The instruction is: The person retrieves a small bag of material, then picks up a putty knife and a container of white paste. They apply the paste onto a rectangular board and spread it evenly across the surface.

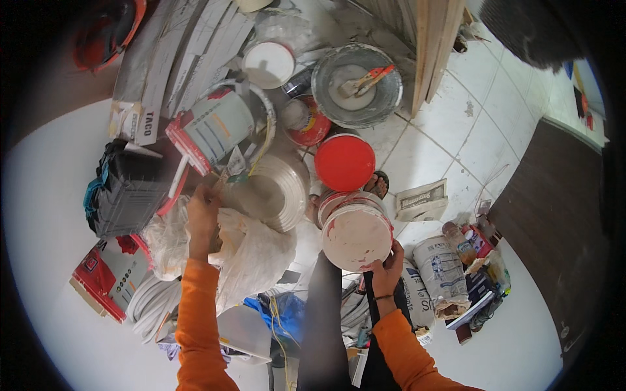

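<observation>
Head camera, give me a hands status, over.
Right hand gripping pale lid by its edge. Left hand beside whitish plastic, grip unclear. Red lid just beyond pale one.

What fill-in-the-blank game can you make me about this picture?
1. Both sleeves are colored ____.
2. The person's ____ hand touches a smeared lid.
3. A brush is ____ the gray bucket, not beside it.
4. The floor tiles are ____.

Missing words: orange; right; inside; white.

The red lid (345, 162) looks smooth, semi-gloss plastic; the pale disc (357, 238) matt and smeared; the bag (256, 254) crinkled film; far boards (438, 52) bare wood.
</observation>
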`<state>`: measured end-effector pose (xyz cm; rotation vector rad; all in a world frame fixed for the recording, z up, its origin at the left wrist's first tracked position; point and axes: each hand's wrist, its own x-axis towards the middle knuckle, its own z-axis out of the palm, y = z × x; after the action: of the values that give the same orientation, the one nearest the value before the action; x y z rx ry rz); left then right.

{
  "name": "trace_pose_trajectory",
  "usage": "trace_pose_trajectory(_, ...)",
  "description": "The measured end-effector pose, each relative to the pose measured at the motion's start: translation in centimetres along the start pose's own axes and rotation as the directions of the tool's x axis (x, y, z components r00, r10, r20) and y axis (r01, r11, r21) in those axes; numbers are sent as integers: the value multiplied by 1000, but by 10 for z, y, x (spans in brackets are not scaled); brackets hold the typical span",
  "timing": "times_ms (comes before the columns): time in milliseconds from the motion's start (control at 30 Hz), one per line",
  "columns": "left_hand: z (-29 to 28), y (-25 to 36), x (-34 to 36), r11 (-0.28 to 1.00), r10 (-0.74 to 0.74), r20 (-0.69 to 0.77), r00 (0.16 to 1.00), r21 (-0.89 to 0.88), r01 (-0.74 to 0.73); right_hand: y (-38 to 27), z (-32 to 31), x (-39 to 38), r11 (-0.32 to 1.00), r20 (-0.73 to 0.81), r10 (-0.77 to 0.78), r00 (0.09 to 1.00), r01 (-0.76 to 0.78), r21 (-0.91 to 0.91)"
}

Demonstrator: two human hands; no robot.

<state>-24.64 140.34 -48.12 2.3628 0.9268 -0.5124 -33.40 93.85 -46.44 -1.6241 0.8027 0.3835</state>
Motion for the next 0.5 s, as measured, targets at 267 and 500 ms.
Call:
trace_pose_trajectory(267,-68,16,-109,606,-261,230,938,-717,344,-31,5,-3,992,38,-119,992,117,53)
trace_pose_trajectory(500,-113,35,-185,405,-264,159,951,-877,259,-133,36,28,907,438,-347,829,415,-66)
